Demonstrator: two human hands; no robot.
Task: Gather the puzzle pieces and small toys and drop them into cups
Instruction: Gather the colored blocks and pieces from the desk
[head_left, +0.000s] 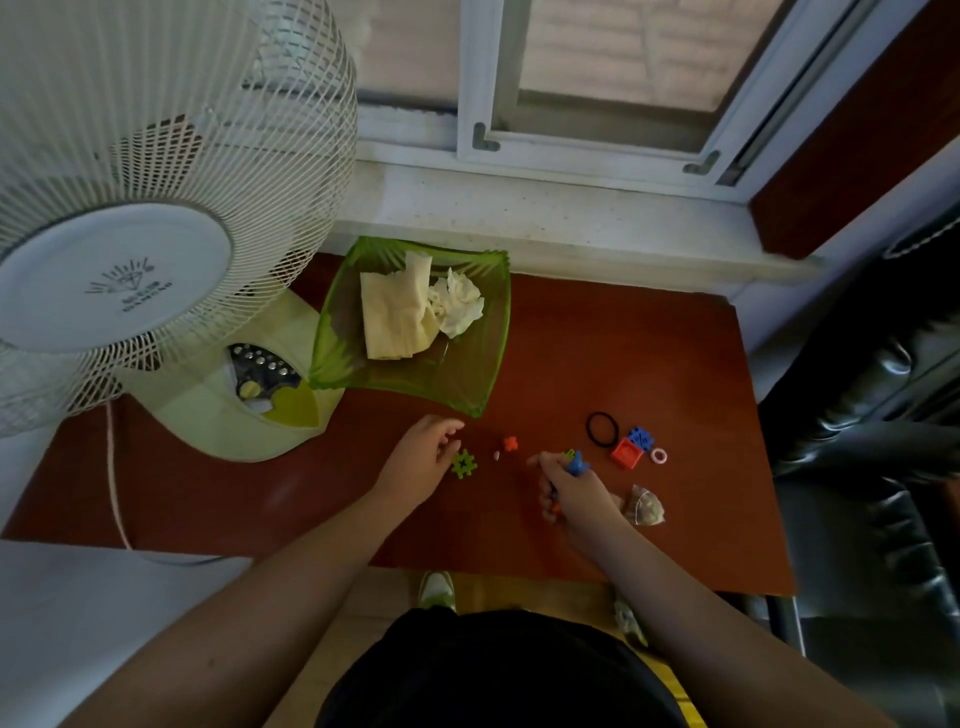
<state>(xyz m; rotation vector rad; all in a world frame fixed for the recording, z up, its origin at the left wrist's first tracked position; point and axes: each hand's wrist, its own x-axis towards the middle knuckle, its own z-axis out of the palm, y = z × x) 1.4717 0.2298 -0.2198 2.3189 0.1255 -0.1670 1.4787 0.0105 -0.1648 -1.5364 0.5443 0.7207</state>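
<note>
Puzzle pieces: a green piece lay on the red-brown table at centre frame, just under the left fingertips; a small orange piece and a pale bead sat loose between the two hands.
Right hand: lower centre-right, fingers curled round several gathered bits, a blue piece poking out the top and something orange showing low in the fist.
Left hand: just left of centre, fingers relaxed and spread, holding nothing, tips at the green piece.
Clear packet: just right of the right hand.
Far cluster: right of centre, an orange block, a blue block, a pink ring and a black hair band, close together and untouched.
Green bowl: above centre, holding cloth and crumpled paper.
Fan: upper left.
Cups: none in view.
Progress: gathering looked partly done; judging by what lay loose, most pieces were left, and nothing had been dropped into any cup.
</note>
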